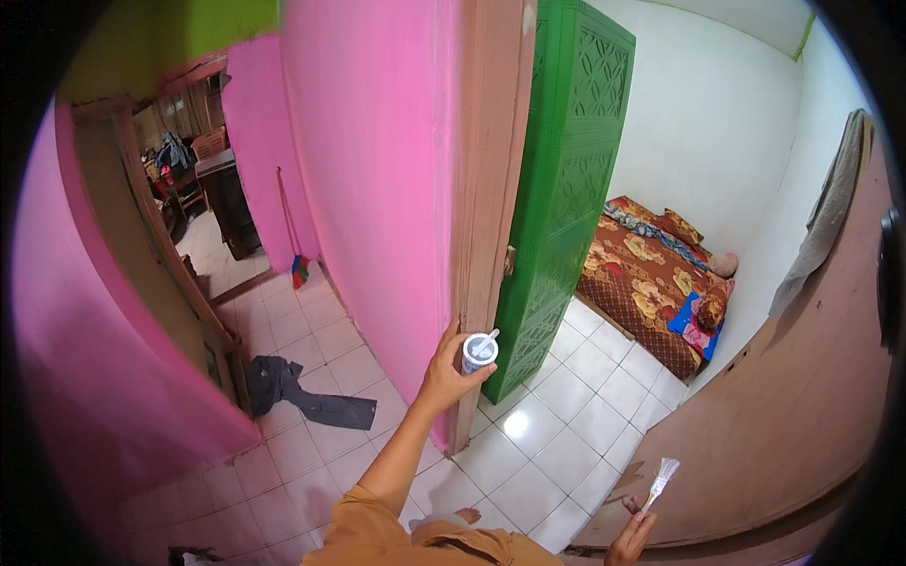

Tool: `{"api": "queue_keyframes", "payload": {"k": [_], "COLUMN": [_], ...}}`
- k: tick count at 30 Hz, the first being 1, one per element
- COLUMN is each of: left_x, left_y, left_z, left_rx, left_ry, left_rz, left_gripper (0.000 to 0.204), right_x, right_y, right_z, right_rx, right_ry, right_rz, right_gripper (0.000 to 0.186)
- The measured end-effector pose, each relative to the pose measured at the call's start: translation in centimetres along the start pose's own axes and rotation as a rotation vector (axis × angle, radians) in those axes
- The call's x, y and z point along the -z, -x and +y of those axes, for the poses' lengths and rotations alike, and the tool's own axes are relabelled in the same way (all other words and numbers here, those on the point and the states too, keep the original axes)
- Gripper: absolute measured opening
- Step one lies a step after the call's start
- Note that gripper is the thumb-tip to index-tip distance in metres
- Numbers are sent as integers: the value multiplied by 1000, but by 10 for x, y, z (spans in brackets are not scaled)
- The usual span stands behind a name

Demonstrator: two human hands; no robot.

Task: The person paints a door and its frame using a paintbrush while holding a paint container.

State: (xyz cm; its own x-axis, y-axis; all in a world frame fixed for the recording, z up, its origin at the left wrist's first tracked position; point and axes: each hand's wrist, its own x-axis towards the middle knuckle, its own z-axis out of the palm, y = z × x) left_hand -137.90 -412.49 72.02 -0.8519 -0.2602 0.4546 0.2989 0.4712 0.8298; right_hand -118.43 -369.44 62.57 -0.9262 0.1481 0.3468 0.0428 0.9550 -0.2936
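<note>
My left hand [444, 382] grips a small white-rimmed cup [479, 355] with a pale stick or spoon lying across its top, held up against the brown wooden door frame [484, 189]; whether my fingers touch the wood I cannot tell. At the lower right, my right hand [627, 540] holds a paintbrush [661, 481] by its handle, pale bristles pointing up, in front of the brown door [774, 406]. A tall green cabinet [576, 179] with patterned panels stands just beyond the frame, to the right of my left hand.
A pink wall [368, 170] runs left of the frame toward another doorway, with a broom [298, 269] leaning there. Dark trousers [330, 410] lie on the tiled floor [566, 434]. In the white room is a floral mattress [628, 292]; a grey cloth [816, 236] hangs over the door.
</note>
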Motion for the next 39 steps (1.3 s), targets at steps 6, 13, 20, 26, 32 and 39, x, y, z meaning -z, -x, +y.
{"api": "queue_keyframes", "payload": {"k": [6, 13, 20, 26, 32, 39], "left_x": [1, 3, 0, -1, -2, -5], "left_y": [1, 3, 5, 6, 4, 2], "left_z": [-7, -17, -18, -15, -19, -40], "left_rx": [-22, 2, 36, -20, -49, -9], "left_ry": [16, -35, -28, -33, -40, 58], "left_rz": [0, -9, -51, -37, -13, -37], "left_gripper": [62, 65, 68, 65, 64, 65], "right_x": [35, -3, -53, -44, -61, -71], "right_y": [-22, -14, -8, -18, -10, -9], "right_z": [-39, -15, 25, 16, 24, 36], "right_rx": [-331, -199, 43, -110, -76, 181], "right_ry": [-619, -430, -358, -602, -519, 37], "right_rz": [-182, -20, 164, 4, 70, 130], "right_gripper": [59, 51, 42, 40, 34, 37]}}
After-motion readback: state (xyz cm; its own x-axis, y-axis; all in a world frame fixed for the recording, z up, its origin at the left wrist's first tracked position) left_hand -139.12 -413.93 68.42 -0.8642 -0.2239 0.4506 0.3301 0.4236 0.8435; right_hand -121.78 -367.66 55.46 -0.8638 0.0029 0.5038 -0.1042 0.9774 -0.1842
